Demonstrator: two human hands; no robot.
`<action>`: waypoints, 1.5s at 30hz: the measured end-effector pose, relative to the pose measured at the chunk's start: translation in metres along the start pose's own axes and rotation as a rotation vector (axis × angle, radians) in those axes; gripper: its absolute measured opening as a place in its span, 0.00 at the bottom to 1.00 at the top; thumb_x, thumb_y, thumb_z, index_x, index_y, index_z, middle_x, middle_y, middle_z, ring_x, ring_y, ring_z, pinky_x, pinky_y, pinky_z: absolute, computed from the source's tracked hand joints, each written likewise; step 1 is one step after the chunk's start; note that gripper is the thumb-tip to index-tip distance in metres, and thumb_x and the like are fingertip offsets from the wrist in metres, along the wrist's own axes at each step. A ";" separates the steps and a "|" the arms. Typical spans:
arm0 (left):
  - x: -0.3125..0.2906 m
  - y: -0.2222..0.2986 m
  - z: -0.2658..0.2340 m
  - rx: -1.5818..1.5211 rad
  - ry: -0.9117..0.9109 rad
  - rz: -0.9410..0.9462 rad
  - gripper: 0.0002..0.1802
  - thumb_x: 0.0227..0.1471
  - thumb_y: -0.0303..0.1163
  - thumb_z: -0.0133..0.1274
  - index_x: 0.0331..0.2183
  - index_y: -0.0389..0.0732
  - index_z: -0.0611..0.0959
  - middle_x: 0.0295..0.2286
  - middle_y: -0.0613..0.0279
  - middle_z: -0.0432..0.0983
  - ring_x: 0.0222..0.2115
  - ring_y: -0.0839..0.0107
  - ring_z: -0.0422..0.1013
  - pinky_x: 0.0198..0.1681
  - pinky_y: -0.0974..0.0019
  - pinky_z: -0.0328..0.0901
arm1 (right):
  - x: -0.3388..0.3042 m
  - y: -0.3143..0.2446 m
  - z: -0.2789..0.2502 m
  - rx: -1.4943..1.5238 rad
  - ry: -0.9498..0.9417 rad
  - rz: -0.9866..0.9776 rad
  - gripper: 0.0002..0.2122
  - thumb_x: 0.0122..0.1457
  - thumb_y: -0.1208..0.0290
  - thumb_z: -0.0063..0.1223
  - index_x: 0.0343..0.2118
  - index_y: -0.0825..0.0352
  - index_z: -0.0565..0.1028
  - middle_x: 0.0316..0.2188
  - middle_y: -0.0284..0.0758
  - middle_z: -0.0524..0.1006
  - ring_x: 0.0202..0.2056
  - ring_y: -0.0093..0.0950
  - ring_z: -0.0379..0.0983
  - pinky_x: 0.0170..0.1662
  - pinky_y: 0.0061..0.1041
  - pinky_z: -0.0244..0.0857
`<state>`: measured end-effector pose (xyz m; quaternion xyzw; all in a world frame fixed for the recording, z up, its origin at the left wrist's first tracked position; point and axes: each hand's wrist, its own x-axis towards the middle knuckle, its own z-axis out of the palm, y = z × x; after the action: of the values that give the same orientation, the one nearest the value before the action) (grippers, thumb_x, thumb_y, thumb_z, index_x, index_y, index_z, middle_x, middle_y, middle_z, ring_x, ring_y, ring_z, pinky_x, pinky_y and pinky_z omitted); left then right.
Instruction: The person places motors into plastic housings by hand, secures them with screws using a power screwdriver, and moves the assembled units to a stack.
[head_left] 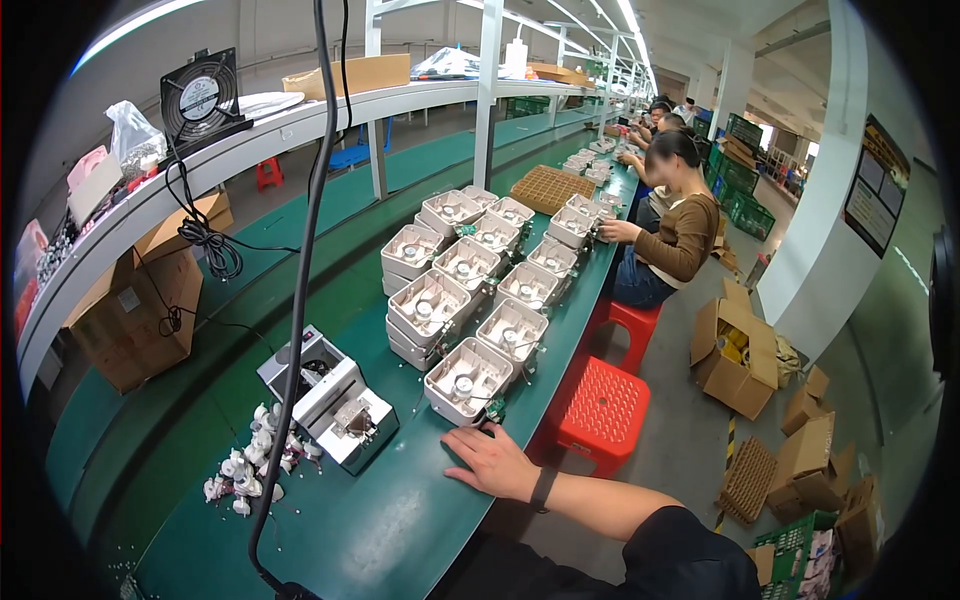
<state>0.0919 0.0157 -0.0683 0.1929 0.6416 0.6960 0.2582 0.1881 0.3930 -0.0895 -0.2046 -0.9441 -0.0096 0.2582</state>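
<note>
My right hand [490,463] rests palm down on the green workbench [370,520], its fingers spread and seemingly nothing in them. Its fingertips lie right by the lower edge of the nearest white plastic housing [462,388], close to a small green circuit board [494,410]; I cannot tell whether they touch. Several more open housings [428,303] stand in rows beyond, some stacked, with round parts inside. My left hand is out of view. Left of my right hand sits a grey-white bench machine [345,405] with a metal piece on its front.
White parts with wires [250,460] lie heaped beside the machine. A thick black cable [300,300] hangs down across the bench. A brown grid tray [552,188] lies farther along. Red stools [603,410] stand at the right edge, where a seated person [680,225] works. Cardboard boxes [735,355] line the floor.
</note>
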 end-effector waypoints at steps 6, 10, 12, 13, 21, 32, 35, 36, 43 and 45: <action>0.004 0.002 0.008 -0.016 -0.028 -0.009 0.12 0.53 0.21 0.57 0.39 0.35 0.73 0.29 0.59 0.73 0.28 0.71 0.70 0.35 0.68 0.67 | -0.001 0.009 -0.007 -0.001 -0.002 0.018 0.25 0.62 0.51 0.55 0.55 0.63 0.70 0.53 0.36 0.74 0.55 0.32 0.70 0.55 0.37 0.62; 0.006 0.007 0.004 0.031 -0.013 -0.047 0.13 0.54 0.22 0.58 0.41 0.36 0.74 0.29 0.59 0.73 0.29 0.71 0.71 0.36 0.67 0.67 | 0.006 -0.028 -0.009 0.140 -0.059 -0.003 0.27 0.60 0.53 0.58 0.57 0.65 0.69 0.53 0.38 0.74 0.56 0.34 0.70 0.58 0.38 0.60; 0.006 0.013 0.007 0.217 -0.057 -0.080 0.14 0.51 0.26 0.60 0.39 0.36 0.75 0.27 0.60 0.74 0.28 0.71 0.73 0.34 0.67 0.69 | 0.007 -0.070 -0.024 0.274 -0.152 -0.109 0.27 0.60 0.54 0.59 0.57 0.66 0.68 0.53 0.38 0.74 0.57 0.35 0.69 0.60 0.39 0.59; 0.015 0.020 0.014 0.322 -0.057 -0.106 0.15 0.47 0.29 0.62 0.37 0.36 0.77 0.24 0.61 0.75 0.27 0.72 0.75 0.32 0.67 0.70 | 0.007 -0.088 -0.042 0.771 -0.365 0.013 0.30 0.59 0.57 0.61 0.58 0.67 0.66 0.54 0.39 0.73 0.58 0.35 0.68 0.62 0.38 0.59; 0.007 0.018 0.026 0.440 -0.213 0.155 0.30 0.53 0.45 0.62 0.52 0.37 0.75 0.39 0.49 0.80 0.38 0.54 0.78 0.42 0.58 0.72 | 0.002 -0.187 -0.061 2.261 -0.628 0.566 0.19 0.58 0.65 0.61 0.49 0.59 0.66 0.28 0.31 0.72 0.28 0.28 0.71 0.38 0.33 0.68; -0.053 0.047 -0.339 1.481 1.097 0.191 0.20 0.56 0.37 0.57 0.45 0.33 0.80 0.39 0.47 0.80 0.43 0.46 0.75 0.50 0.53 0.68 | 0.030 -0.194 -0.068 2.138 -0.134 0.375 0.16 0.59 0.61 0.59 0.41 0.59 0.64 0.20 0.26 0.63 0.18 0.18 0.58 0.23 0.19 0.55; -0.070 0.031 -0.420 1.623 1.131 0.152 0.23 0.55 0.38 0.56 0.47 0.31 0.79 0.40 0.41 0.79 0.43 0.43 0.74 0.50 0.50 0.68 | 0.022 -0.201 -0.061 2.095 -0.165 0.306 0.16 0.60 0.61 0.59 0.40 0.59 0.63 0.20 0.26 0.63 0.18 0.18 0.58 0.23 0.19 0.55; -0.074 0.028 -0.437 1.627 1.123 0.159 0.23 0.55 0.38 0.56 0.47 0.31 0.79 0.40 0.41 0.79 0.43 0.43 0.74 0.50 0.50 0.68 | 0.022 -0.205 -0.060 2.097 -0.155 0.312 0.16 0.60 0.61 0.59 0.40 0.59 0.63 0.20 0.26 0.63 0.18 0.18 0.58 0.23 0.19 0.55; -0.072 0.016 -0.457 1.514 1.055 -0.129 0.14 0.53 0.33 0.54 0.41 0.39 0.85 0.30 0.44 0.81 0.34 0.46 0.78 0.39 0.48 0.71 | 0.031 -0.223 -0.059 2.089 -0.047 0.309 0.16 0.59 0.62 0.60 0.40 0.59 0.64 0.21 0.26 0.65 0.20 0.20 0.61 0.26 0.23 0.58; -0.059 0.022 -0.432 1.470 1.032 -0.108 0.12 0.53 0.32 0.55 0.39 0.40 0.86 0.29 0.47 0.82 0.32 0.48 0.78 0.38 0.50 0.71 | 0.038 -0.230 -0.050 2.063 -0.007 0.300 0.15 0.58 0.65 0.60 0.41 0.59 0.64 0.22 0.27 0.66 0.20 0.21 0.62 0.28 0.26 0.60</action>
<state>-0.1228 -0.3640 -0.0870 -0.0574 0.9693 0.0968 -0.2184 0.0930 0.1907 -0.0075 0.0000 -0.4594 0.8347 0.3036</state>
